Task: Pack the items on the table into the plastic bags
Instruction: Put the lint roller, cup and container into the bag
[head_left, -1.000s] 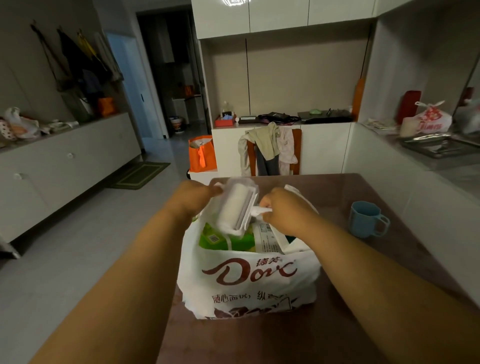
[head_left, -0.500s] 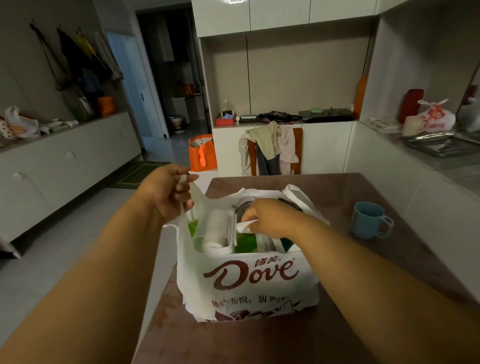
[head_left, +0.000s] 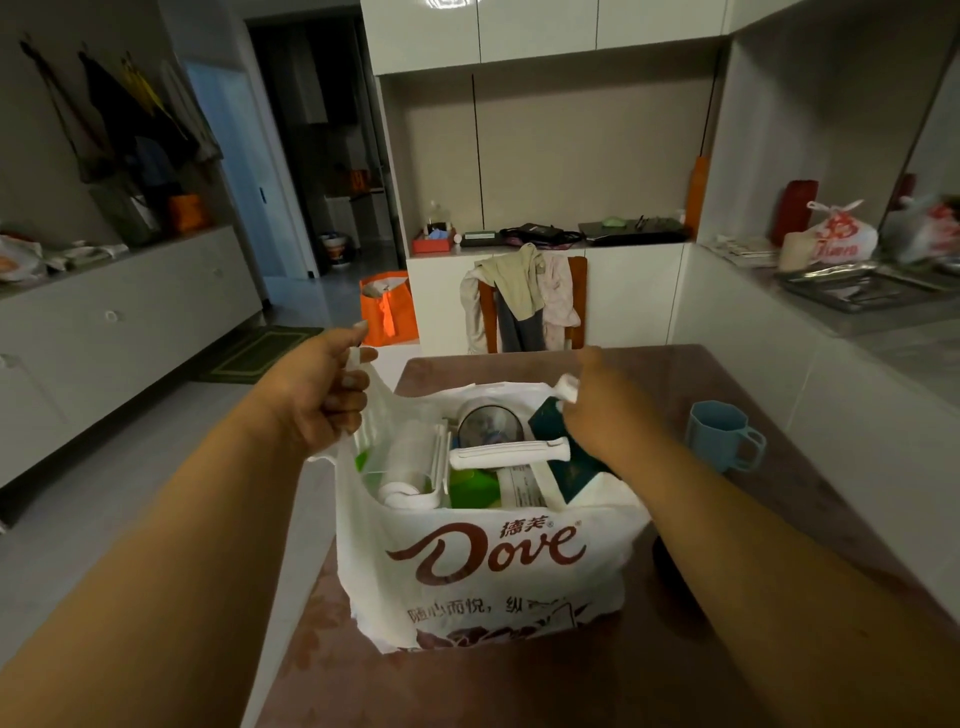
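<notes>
A brown bench (head_left: 675, 675) filled the near middle of a dim room, with white cabinets along the left and right walls and a chair (head_left: 524, 306) draped in clothes at the bench's far edge. An orange bag (head_left: 389, 309) stood on the floor to the far left of it.

The bag (head_left: 483, 566), white with a brown Dove print, stood open near the bench's left edge. The left hand (head_left: 322, 395) was clenched on the bag's left handle (head_left: 356, 364), holding it up and out past the left edge. The right hand (head_left: 597, 410) pinched the right handle (head_left: 567, 388) above the bag's far right corner. Inside the bag lay a lint roller (head_left: 415, 462) on the left, its white grip (head_left: 509, 451) across the middle, a round lid (head_left: 491, 423) behind and a dark booklet (head_left: 558, 441) on the right.

A blue mug (head_left: 722, 434) stood alone to the right of the bag, well apart from it, with bare bench around it and toward the near edge.
</notes>
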